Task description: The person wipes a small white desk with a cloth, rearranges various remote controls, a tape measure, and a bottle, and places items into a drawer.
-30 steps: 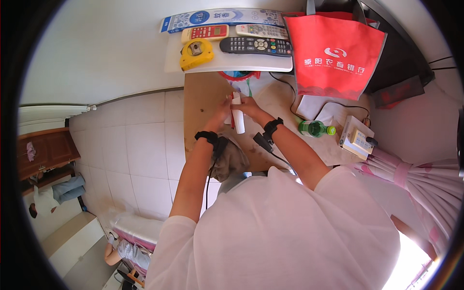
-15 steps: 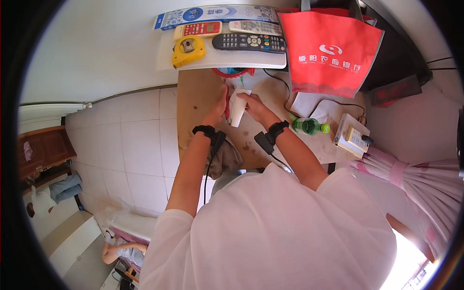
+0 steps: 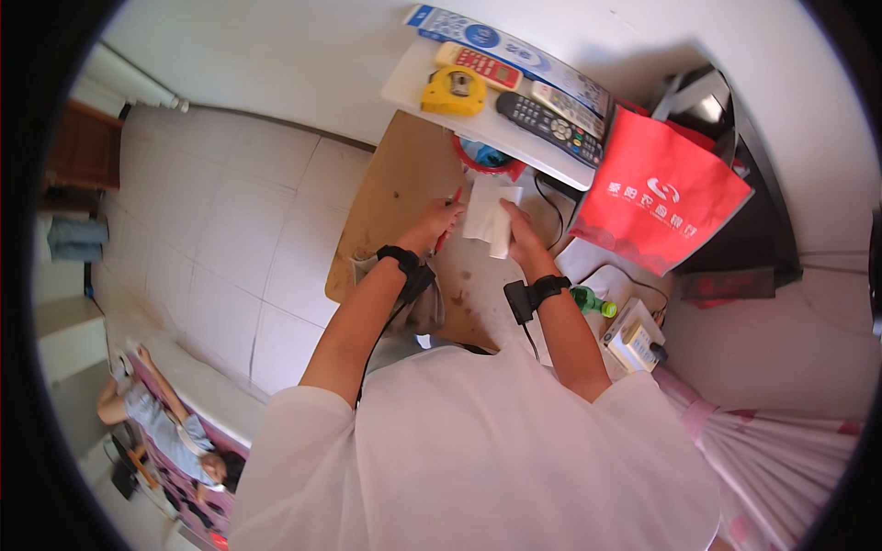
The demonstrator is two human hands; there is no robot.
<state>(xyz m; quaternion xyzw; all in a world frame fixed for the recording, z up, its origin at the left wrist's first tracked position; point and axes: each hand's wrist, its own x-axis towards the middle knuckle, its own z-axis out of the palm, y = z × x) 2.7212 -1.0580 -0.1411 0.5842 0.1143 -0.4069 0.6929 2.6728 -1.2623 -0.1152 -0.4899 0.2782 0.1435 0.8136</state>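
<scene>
My left hand (image 3: pixel 437 225) is closed around a slim red stick-like thing (image 3: pixel 445 237), its ends showing above and below the fingers; its exact kind is unclear. Just to the right, my right hand (image 3: pixel 525 237) grips the right side of a piece of white paper (image 3: pixel 484 209), thumb over its upper face. The paper is folded along that side and spreads toward my left hand. Beyond both hands, under the edge of a white shelf, stands a red-rimmed basket (image 3: pixel 489 169) with something blue inside.
On the white shelf (image 3: pixel 401 87) lie a yellow tape measure (image 3: pixel 453 90), several remotes (image 3: pixel 551 129) and a long blue-white box (image 3: pixel 514 57). A red bag (image 3: pixel 657 197) stands right. A green bottle (image 3: pixel 588 301), a power strip (image 3: pixel 643 344) and a cloth (image 3: pixel 423 308) are nearer me.
My view has turned, so the table appears tilted. My hands have moved farther apart, and the white paper shows a wider face between them.
</scene>
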